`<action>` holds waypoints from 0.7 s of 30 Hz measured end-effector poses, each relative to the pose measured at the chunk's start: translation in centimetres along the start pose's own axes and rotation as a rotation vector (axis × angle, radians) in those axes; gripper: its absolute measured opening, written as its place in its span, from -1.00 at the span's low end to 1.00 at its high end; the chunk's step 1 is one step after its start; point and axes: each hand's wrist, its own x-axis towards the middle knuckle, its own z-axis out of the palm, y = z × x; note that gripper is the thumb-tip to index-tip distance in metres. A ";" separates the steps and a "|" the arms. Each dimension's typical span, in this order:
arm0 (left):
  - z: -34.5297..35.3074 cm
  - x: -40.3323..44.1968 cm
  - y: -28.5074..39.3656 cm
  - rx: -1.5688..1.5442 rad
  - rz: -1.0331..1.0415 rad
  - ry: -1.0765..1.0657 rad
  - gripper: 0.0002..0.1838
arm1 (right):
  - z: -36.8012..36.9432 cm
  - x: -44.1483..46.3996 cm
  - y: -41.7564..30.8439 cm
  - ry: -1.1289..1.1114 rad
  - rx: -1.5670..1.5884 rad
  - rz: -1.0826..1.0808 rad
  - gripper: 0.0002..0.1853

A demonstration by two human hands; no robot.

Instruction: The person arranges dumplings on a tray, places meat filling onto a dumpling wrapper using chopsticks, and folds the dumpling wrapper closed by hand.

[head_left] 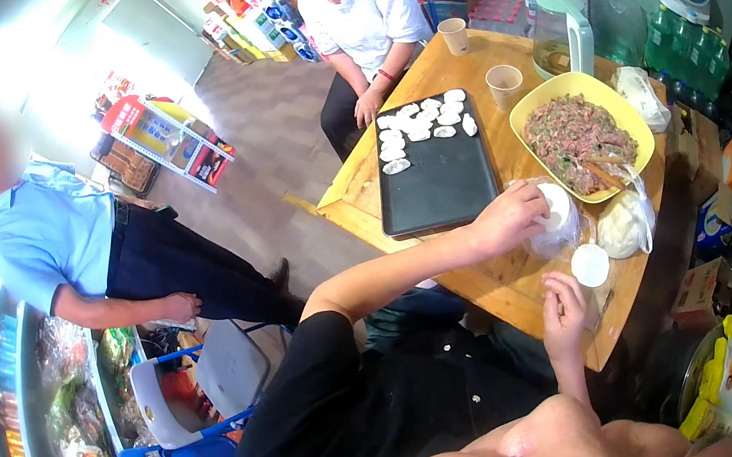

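Note:
My left hand (517, 216) reaches across the table with its fingers pinched at the edge of round white dumpling wrappers (558, 206), which lie in clear plastic. My right hand (563, 310) is near the table's front edge, fingers loosely curled and apart, nothing visible in it. Just beyond its fingertips is a single dumpling wrapper (590, 266). A yellow bowl (639, 128) holds minced meat filling (575, 130) with wooden utensils in it. Beside it sits a plastic bag of white dough (622, 226). Several white dumplings (416, 123) stand in rows at the far end of a black tray (436, 184).
Two paper cups (505, 87) and a clear jug (558, 35) stand toward the table's back. One person (372, 26) sits beyond the table; another person (52, 240) stands at left. Chairs (225, 366) and shelves (12, 380) are at left, packages and boxes (701, 290) at right.

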 end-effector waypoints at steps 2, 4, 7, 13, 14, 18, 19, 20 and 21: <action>-0.1 0.0 0.1 0.021 -0.024 -0.037 -0.72 | -0.1 0.0 -0.2 -0.015 0.005 0.007 -0.82; -0.1 -0.2 0.3 0.012 0.003 -0.043 -0.69 | -0.2 0.1 -0.4 -0.026 -0.006 0.008 -0.81; 0.0 -0.1 0.3 0.014 -0.005 -0.037 -0.73 | -0.1 0.0 -0.2 -0.028 -0.009 0.004 -0.81; 0.5 0.3 -0.8 0.074 -0.027 0.027 -0.76 | 0.0 0.0 -0.4 -0.008 0.033 0.092 -0.82; 0.4 0.2 -1.0 0.074 -0.024 0.031 -0.76 | 0.0 0.0 -0.2 -0.008 0.029 0.088 -0.82; -0.6 -0.1 -0.8 0.008 -0.051 -0.072 -0.75 | 0.2 0.0 0.2 0.009 -0.012 0.021 -0.83; -0.8 -0.2 -0.8 -0.004 -0.037 -0.082 -0.73 | 0.2 0.1 0.2 0.011 -0.007 0.022 -0.83; -0.9 -0.2 -0.8 -0.006 -0.039 -0.079 -0.73 | 0.2 0.1 0.3 0.007 -0.010 0.023 -0.83; -1.0 -0.3 -0.8 -0.007 -0.009 -0.073 -0.72 | 0.3 0.1 0.4 0.003 -0.013 0.014 -0.83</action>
